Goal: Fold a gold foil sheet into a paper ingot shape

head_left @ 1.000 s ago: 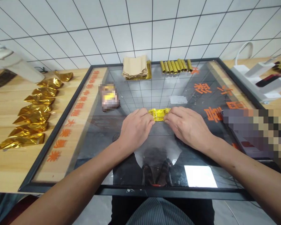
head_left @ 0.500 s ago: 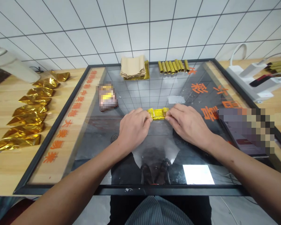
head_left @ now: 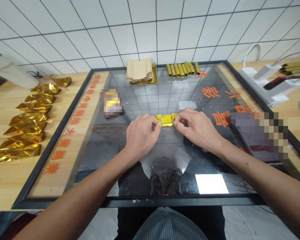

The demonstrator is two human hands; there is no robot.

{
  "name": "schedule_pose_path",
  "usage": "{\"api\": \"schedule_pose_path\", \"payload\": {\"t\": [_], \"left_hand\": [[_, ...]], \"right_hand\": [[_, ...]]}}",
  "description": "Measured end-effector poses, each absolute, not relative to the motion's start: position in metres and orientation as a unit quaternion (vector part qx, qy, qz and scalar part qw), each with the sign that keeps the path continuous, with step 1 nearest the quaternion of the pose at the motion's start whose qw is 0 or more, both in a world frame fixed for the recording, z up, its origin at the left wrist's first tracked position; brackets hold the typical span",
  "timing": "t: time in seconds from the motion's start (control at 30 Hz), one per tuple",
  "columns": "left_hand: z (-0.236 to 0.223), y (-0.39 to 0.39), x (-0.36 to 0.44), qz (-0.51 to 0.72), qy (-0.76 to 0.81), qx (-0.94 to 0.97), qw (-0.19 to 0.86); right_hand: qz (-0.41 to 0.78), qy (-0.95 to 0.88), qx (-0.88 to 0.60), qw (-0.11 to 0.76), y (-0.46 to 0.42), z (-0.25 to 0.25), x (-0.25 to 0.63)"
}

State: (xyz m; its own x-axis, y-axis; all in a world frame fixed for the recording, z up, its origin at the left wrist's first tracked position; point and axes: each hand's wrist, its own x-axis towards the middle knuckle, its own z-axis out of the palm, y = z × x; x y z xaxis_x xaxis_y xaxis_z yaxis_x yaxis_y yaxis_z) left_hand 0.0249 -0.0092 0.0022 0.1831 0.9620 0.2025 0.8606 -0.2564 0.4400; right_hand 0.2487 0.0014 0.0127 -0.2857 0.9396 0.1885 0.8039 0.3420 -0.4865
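Observation:
A small piece of shiny gold foil paper (head_left: 167, 120) lies on the glass tabletop (head_left: 162, 150), its two ends folded upward. My left hand (head_left: 143, 135) pinches its left end between thumb and fingertips. At the opposite end, my right hand (head_left: 196, 126) pinches the foil paper the same way, with a round gap between thumb and forefinger. Behind both hands stand a stack of tan paper sheets (head_left: 139, 70) with gold undersides and a row of several rolled gold paper tubes (head_left: 183, 69).
Several folded gold foil pieces (head_left: 27, 123) line the wooden surface at left. A blurred-out small pack (head_left: 112, 103) sits on the glass. To the right are a phone-like device (head_left: 255, 136) and a white power strip (head_left: 262, 85) with cables. A tiled wall (head_left: 145, 33) bounds the back.
My right hand's fingers have shifted slightly inward along the foil paper's right end, and its thumb and forefinger now form a rounder pinch. The whole view has shifted a little.

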Motion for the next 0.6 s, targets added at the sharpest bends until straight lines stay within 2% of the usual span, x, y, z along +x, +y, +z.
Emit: {"api": "schedule_pose_path", "payload": {"t": [0.6], "left_hand": [[-0.0021,-0.0049,0.0248,0.232,0.625,0.739,0.094]], "right_hand": [[0.126,-0.762,-0.6,0.208,0.0051,0.0102,0.2525]]}}
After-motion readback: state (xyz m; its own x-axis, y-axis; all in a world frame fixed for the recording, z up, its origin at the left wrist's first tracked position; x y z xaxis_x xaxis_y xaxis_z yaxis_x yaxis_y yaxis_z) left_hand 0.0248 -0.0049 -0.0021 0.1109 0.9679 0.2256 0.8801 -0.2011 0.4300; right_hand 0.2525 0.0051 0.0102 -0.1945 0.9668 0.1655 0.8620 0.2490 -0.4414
